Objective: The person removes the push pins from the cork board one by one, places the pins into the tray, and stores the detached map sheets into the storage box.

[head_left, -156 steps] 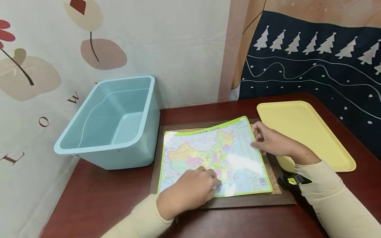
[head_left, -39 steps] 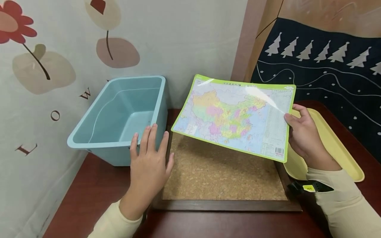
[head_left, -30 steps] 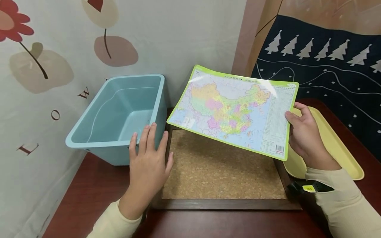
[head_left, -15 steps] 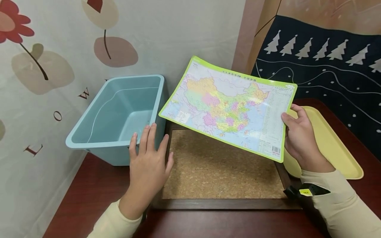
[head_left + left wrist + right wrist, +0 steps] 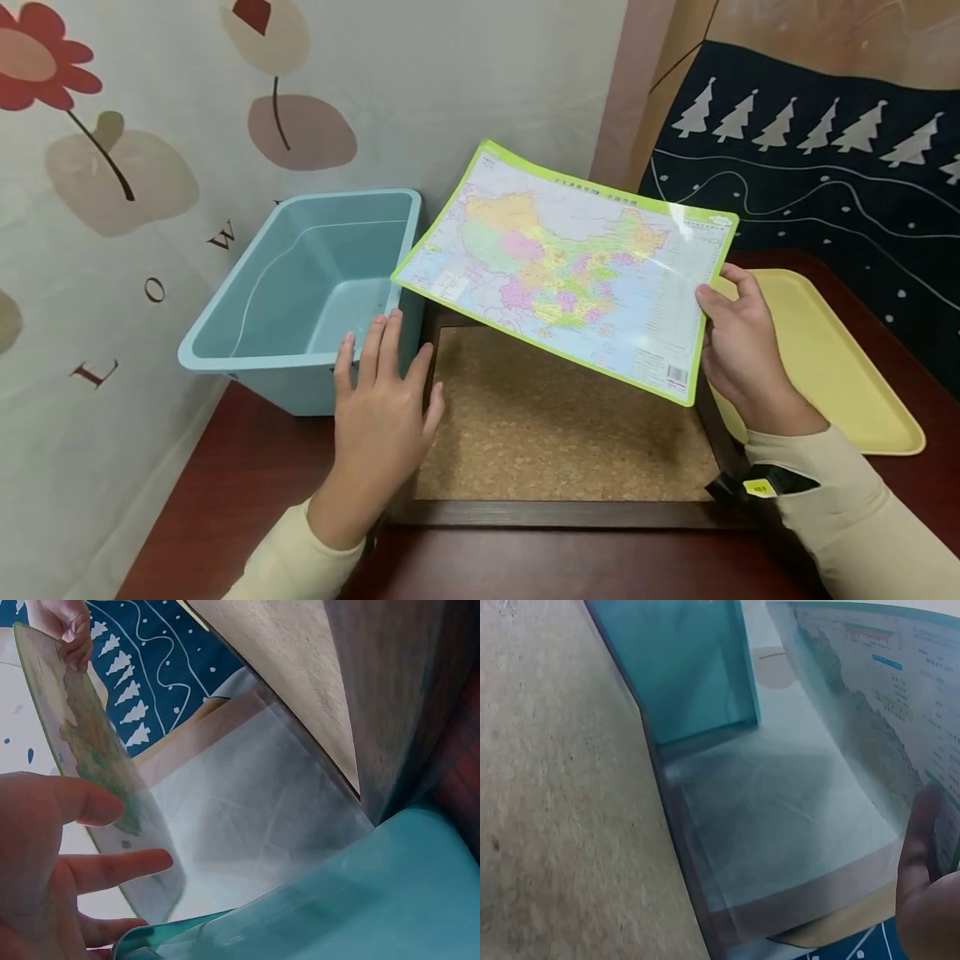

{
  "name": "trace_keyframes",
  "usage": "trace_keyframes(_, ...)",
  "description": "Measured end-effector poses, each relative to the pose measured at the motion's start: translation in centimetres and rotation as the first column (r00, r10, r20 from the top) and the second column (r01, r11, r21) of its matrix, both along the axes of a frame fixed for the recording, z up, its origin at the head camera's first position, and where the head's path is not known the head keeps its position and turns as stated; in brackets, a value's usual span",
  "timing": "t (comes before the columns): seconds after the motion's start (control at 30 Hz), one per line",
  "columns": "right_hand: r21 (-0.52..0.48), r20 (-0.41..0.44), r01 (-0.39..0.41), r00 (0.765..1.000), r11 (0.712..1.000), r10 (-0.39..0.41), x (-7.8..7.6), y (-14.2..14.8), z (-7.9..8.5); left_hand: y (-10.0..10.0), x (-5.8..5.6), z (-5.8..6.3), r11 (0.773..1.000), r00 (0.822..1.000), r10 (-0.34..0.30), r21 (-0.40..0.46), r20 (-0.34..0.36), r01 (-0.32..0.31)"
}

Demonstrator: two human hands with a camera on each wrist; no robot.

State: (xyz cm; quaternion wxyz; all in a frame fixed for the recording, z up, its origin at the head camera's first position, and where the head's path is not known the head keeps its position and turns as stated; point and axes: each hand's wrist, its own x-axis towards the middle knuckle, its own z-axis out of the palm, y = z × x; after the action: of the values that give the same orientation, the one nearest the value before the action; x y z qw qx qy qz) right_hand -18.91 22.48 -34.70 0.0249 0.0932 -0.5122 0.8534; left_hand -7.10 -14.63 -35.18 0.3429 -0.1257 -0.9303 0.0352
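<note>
A glossy map sheet (image 5: 570,267) with a lime-green border is raised and tilted above a wood-framed cork board (image 5: 570,433). My right hand (image 5: 750,350) pinches the map's right edge, thumb on the printed face. The map's left corner overlaps the rim of a light-blue plastic bin (image 5: 255,362) in the head view. My left hand (image 5: 382,425) has its fingers spread at the bin's near right rim. In the left wrist view those fingers are extended near the bin's edge, with the map (image 5: 97,772) beyond them.
A yellow tray (image 5: 832,375) lies to the right of the cork board, partly behind the right hand. The dark red table (image 5: 570,562) runs along the front. Printed cloths hang behind, one pale with flowers and one navy (image 5: 825,192) with white trees.
Earlier the map lay on the cork board with both hands at it. The right hand has since lifted it, and it drifts left toward the bin. The left hand has moved to the bin's rim.
</note>
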Motion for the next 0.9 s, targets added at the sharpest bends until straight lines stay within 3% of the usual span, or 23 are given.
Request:
trace_keyframes(0.57, 0.154, -0.016, -0.061, 0.998, 0.986, 0.065, -1.9, -3.8, 2.2, 0.2, 0.2, 0.3, 1.0, 1.0, 0.002, -0.009, 0.011, -0.002)
trace_keyframes(0.9, 0.305, 0.015, -0.068, 0.998, 0.95, 0.066, -2.8, -4.7, 4.0, 0.2, 0.3, 0.2, 1.0, 1.0, -0.003, 0.001, 0.001, 0.003)
